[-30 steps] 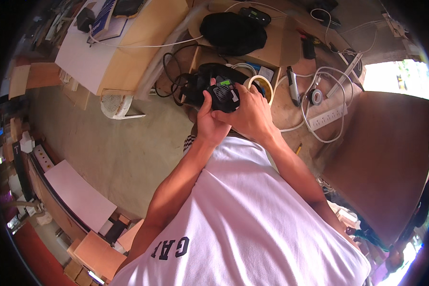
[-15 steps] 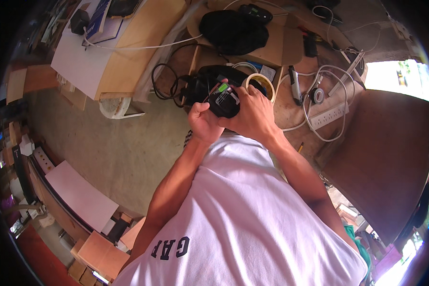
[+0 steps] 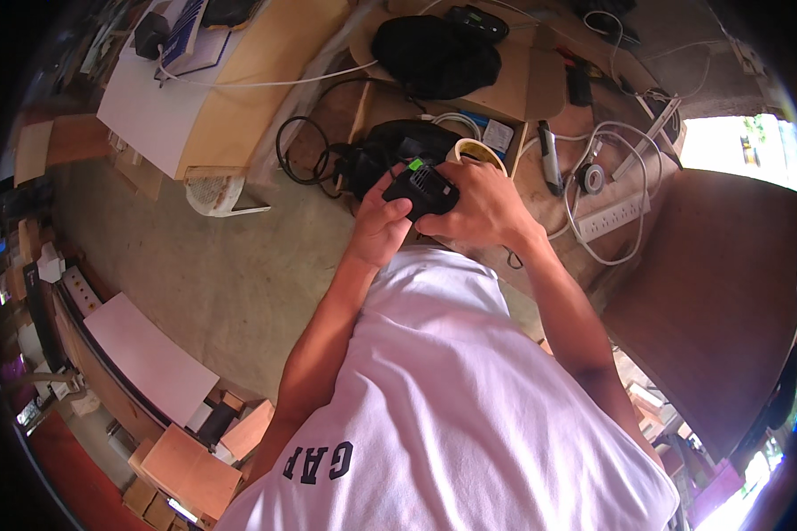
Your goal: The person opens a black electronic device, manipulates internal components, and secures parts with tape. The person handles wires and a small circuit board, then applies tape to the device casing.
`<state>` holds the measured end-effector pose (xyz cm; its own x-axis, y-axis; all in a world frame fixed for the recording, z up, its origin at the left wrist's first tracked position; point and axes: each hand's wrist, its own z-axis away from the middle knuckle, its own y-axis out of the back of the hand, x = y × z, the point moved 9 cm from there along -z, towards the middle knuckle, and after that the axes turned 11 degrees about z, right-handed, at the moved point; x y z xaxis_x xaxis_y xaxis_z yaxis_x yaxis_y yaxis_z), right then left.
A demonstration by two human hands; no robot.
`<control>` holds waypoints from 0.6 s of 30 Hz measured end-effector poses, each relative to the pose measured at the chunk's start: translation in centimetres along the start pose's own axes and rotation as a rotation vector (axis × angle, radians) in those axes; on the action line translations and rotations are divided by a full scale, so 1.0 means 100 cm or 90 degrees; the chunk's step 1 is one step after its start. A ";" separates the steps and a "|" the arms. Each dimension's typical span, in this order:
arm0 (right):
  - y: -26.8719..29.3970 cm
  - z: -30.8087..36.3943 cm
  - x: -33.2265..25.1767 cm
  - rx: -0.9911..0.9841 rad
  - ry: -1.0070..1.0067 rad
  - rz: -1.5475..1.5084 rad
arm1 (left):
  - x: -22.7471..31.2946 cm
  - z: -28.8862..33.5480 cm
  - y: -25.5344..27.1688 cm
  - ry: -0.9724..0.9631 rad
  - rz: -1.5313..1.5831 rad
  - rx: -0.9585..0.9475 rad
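My left hand (image 3: 381, 226) grips the left side of a black battery pack (image 3: 422, 188), its thumb lying across the near edge. The pack is blocky, with slotted ribs on the face and a bright green patch at its far left corner. My right hand (image 3: 483, 203) closes on its right side, the thumb along the near edge; some of its fingers are hidden behind the pack. Just beyond the right hand stands a roll of tape (image 3: 469, 149), partly covered by that hand. A black bag-like bundle (image 3: 372, 155) lies behind the pack, next to an open cardboard box (image 3: 531, 84).
To the right are a white power strip (image 3: 615, 215) with looped cable, a small tape roll (image 3: 592, 180) and a grey-white utility-knife-like tool (image 3: 549, 159). A black cloth bag (image 3: 438, 57) lies on the box. A white-topped table (image 3: 146, 111) stands at left, a brown board (image 3: 717, 283) at right.
The battery pack has turned in my hands, so its ribbed face shows at a different angle. My left thumb has come down onto its near edge, and the right hand has shifted slightly right.
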<state>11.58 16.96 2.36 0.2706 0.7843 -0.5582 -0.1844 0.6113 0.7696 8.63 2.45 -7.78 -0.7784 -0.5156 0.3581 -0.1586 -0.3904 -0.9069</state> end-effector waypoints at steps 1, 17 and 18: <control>-0.001 -0.001 0.001 -0.005 0.004 -0.004 | 0.000 0.000 0.000 -0.010 0.003 0.010; -0.001 -0.005 0.005 0.029 0.016 0.116 | 0.001 0.010 -0.012 0.041 -0.113 0.077; 0.000 -0.001 0.005 0.078 0.017 0.158 | 0.011 0.017 -0.013 0.096 -0.184 0.101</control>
<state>11.58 17.33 2.04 0.2066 0.9121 -0.3541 -0.1256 0.3837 0.9149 8.95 1.11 -5.81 -0.7981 -0.2534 0.5467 -0.2976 -0.6232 -0.7233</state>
